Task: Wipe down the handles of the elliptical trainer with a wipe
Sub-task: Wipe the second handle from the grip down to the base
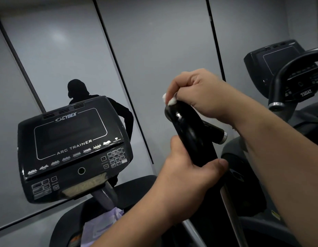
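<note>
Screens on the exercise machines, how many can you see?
2. The Cybex console screen sits at the left, beside the handle being wiped. A second machine's screen is at the upper right. Others may be out of view.

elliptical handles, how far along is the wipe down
Done: nothing can be confirmed; one glossy patch on the black handle near its top could be moisture or glare. In hand: the right hand presses a white wipe on the handle's top end while the left hand grips it lower down. Left: the stretch under the left hand, and the trainer's other handle, which is out of view.
</note>
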### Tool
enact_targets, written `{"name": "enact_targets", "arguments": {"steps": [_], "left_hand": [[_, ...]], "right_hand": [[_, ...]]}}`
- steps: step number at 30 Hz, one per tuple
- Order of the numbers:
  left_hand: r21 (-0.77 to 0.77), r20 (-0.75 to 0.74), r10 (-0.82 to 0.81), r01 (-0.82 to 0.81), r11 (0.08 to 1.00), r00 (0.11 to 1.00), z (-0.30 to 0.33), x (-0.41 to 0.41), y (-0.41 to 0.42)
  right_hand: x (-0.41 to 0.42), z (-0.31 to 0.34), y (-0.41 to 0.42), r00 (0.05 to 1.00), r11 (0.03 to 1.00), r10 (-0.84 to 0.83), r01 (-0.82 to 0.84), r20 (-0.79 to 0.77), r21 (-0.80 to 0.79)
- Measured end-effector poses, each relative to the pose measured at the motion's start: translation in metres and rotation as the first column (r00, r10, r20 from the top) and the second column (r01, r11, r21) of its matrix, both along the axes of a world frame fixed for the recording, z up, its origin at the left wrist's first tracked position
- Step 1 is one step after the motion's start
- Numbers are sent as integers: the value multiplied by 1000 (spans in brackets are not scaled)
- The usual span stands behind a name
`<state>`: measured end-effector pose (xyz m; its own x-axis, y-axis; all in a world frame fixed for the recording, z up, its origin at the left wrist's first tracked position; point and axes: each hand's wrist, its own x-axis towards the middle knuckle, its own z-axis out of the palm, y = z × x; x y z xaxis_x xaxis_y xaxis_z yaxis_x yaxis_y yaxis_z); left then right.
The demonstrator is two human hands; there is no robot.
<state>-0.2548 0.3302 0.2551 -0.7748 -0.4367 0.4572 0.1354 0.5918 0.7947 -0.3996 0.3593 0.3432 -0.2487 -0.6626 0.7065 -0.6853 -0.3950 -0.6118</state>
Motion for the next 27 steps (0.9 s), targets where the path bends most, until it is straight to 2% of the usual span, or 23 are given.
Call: {"name": "enact_targets", "arguments": {"steps": [5, 9, 13, 16, 19, 24, 27], "left_hand": [[2, 11, -9, 9, 1000, 1000, 1, 1, 3], [-17, -1, 25, -25, 1000, 1000, 1, 0, 3], [-7, 11, 26, -26, 1000, 1000, 1, 1, 3], [-2, -4, 32, -32, 999, 999, 1, 1, 3], [-13, 7, 26, -26, 1000, 1000, 2, 2, 6], [-8, 5, 45, -45, 999, 999, 0, 0, 5], [-6, 12, 33, -33, 999, 999, 1, 2, 6]], "right_hand": [[-1, 0, -4, 999, 999, 38, -38, 4, 14], [-4, -1, -8, 996, 998, 59, -59, 72, 1], [-2, 0, -8, 995, 994, 97, -97, 8, 46], [-4, 5, -12, 999, 997, 39, -40, 27, 68], [-1, 12, -15, 999, 989, 25, -18, -41, 145], [-7, 20, -18, 999, 981, -20, 28, -42, 191], [-2, 21, -18, 996, 966, 41, -21, -75, 258]]}}
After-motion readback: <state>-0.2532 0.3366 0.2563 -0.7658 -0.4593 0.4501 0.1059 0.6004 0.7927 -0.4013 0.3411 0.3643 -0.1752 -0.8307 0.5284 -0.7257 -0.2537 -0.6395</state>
